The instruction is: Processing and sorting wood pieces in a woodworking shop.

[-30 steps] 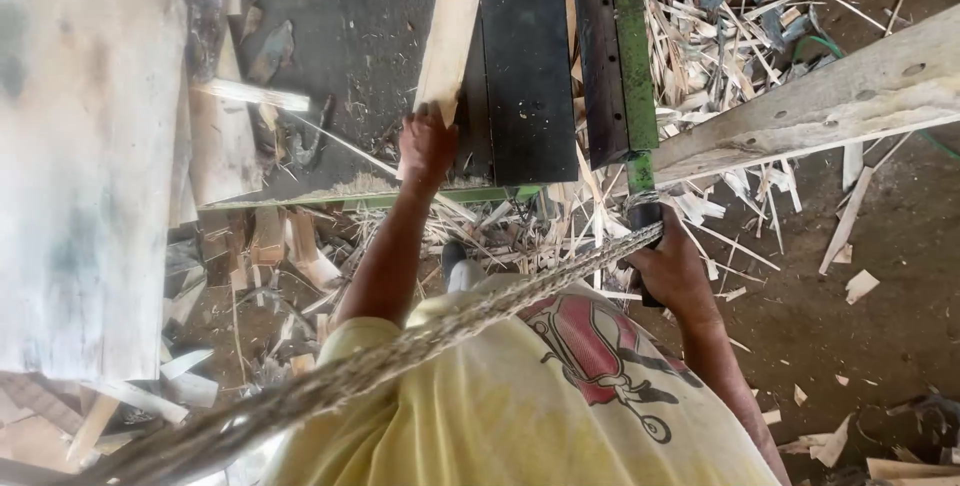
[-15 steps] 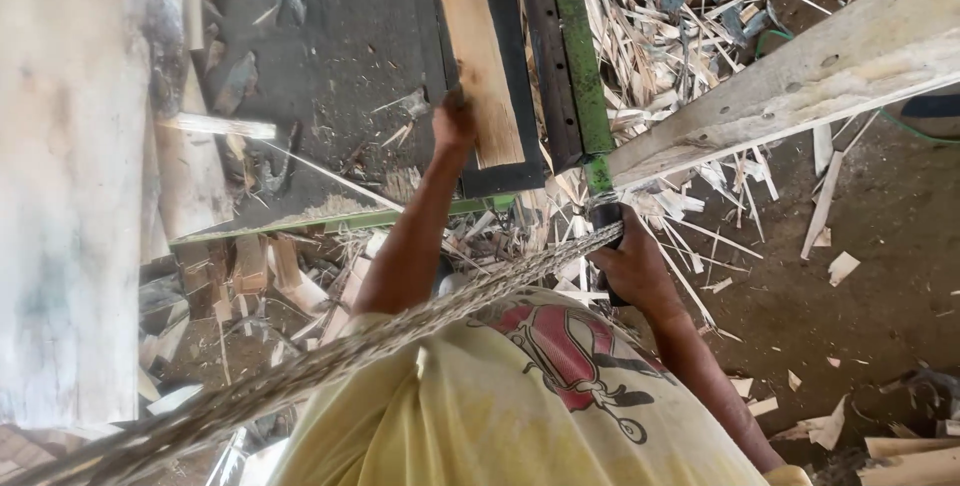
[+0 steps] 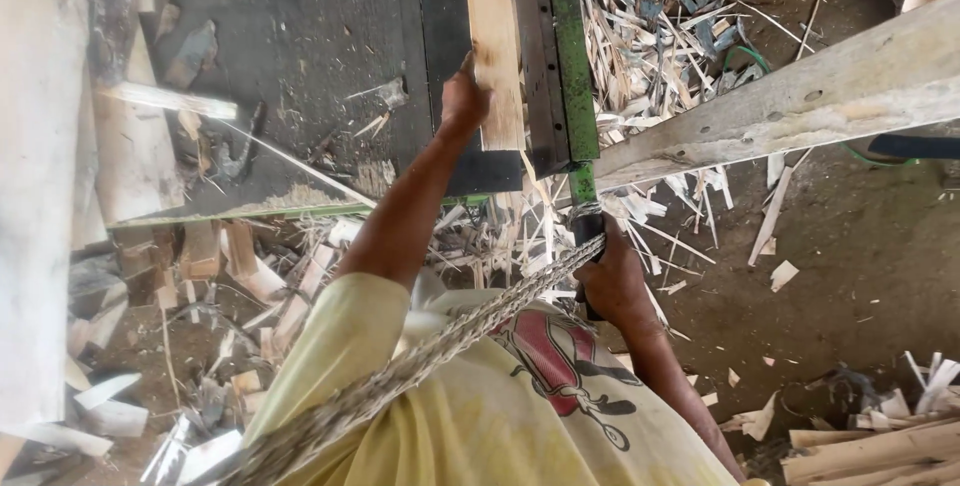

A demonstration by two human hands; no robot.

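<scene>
Overhead, no bin or box shows; wood offcuts (image 3: 660,36) and splinters lie loose across the dirt floor (image 3: 860,246). A dark machine counter (image 3: 330,56) with a green rail (image 3: 565,46) carries a pale wooden plank (image 3: 493,36). The left hand (image 3: 463,98) presses the plank's near end, fingers closed on its edge. The right hand (image 3: 612,281) is clenched around a dark handle (image 3: 585,231) below the rail, just beside a braided rope (image 3: 420,371) crossing the yellow shirt (image 3: 480,416).
</scene>
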